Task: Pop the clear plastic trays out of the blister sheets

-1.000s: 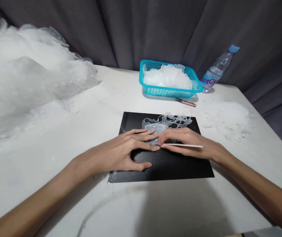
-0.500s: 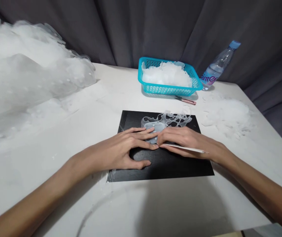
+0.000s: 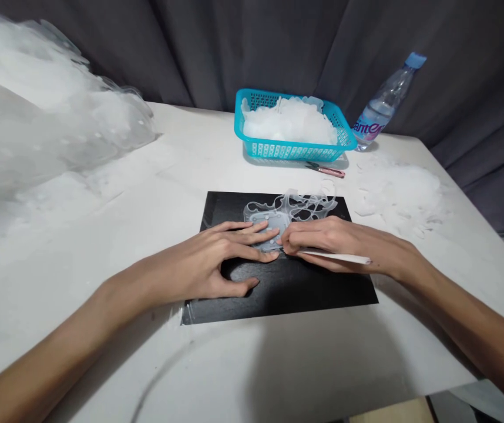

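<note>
The bluish translucent sheet [image 3: 281, 220], dotted with small pale bumps, lies flat on the black mat [image 3: 305, 285], above the mat's middle. It is under the left hand's fingers and just to the left of the right hand's fingertips, so both hands are equally near. The fingers hide too much of it to tell its long axis. The left hand [image 3: 221, 251] is palm down and spread, fingertips on the sheet, thumb out on the mat. The right hand [image 3: 340, 238] pinches a slim white tool [image 3: 340, 256] that slants back toward the wrist; its working tip is hidden. Thin curled strips [image 3: 295, 205] lie along the sheet's far side. Farther out on the table [image 3: 199, 153] are pink-handled snips [image 3: 332, 172], a turquoise basket [image 3: 287, 148] of whitish pieces, a water bottle [image 3: 373, 120], a loose whitish heap [image 3: 410, 188] at the right and a big cloudy pile [image 3: 49, 106] at the left.

Compared with the earliest frame, the right fingertips sit slightly apart from the left index tip, which they met then. The basket and bottle appear higher and farther left, as the view has shifted.
</note>
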`<state>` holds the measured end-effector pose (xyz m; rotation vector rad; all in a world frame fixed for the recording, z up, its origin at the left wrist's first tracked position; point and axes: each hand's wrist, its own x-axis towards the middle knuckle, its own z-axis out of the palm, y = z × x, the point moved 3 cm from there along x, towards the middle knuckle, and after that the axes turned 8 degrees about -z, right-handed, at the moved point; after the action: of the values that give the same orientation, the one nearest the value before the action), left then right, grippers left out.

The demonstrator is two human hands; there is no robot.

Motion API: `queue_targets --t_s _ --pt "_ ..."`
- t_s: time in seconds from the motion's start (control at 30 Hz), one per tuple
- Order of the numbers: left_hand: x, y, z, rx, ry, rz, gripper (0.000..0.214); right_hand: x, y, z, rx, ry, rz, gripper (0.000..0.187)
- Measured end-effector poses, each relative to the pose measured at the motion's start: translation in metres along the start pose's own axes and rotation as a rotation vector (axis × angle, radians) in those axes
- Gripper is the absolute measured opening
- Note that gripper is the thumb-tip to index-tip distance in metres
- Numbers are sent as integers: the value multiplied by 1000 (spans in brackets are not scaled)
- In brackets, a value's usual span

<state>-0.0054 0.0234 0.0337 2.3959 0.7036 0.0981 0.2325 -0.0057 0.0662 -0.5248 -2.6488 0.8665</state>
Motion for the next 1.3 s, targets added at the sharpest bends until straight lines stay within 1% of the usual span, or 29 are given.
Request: queue_targets --t_s 0.1,0.23,0.37,0.53,0.7,0.77,0.83,0.87,0.93,0.97,1.0,1.03,1.07,1.13,1.17,1.2,1.3 --pt "0 0 -1 -5 -14 6 66 -2 1 -4 -4 -25 33 18" --pt "0 1 -1 24 -49 -1 62 -6 3 -10 19 -54 80 14" --pt "-1 1 0 22 -51 -1 62 -6 4 -12 116 5 85 13" --pt "-2 0 1 5 -35 11 63 -1 6 -3 98 30 48 12" --pt "-4 1 0 -33 -31 -14 56 2 4 5 -46 33 1 15" --pt "-4 2 -1 -76 -1 -30 45 4 2 9 -163 36 -19 18" --pt "-3 3 -5 -160 81 -53 25 6 1 16 -341 41 -31 23" --pt "-3 3 -9 -212 147 -71 21 7 1 19 -445 39 -36 25" --pt "-5 0 -18 -293 305 -149 35 9 1 28 -636 28 -72 28" --pt "-6 -2 -22 -307 367 -213 42 10 2 33 -708 18 -100 28" --pt "-7 -4 -25 -303 403 -290 47 11 3 37 -764 13 -133 27" --pt "-8 -6 -26 -287 409 -373 50 11 4 41 -802 21 -161 27" --pt "-9 -7 -24 -271 382 -453 51 12 4 43 -824 40 -177 27" --pt "-10 -7 -16 -275 290 -568 50 14 4 43 -824 115 -164 28" --pt "-9 -5 -11 -301 262 -595 47 15 3 41 -805 161 -136 28" --pt "-8 -3 -5 -344 258 -605 43 17 2 39 -777 202 -102 27" --pt "-3 5 7 -576 344 -557 38 21 -3 34 -694 279 -32 26"
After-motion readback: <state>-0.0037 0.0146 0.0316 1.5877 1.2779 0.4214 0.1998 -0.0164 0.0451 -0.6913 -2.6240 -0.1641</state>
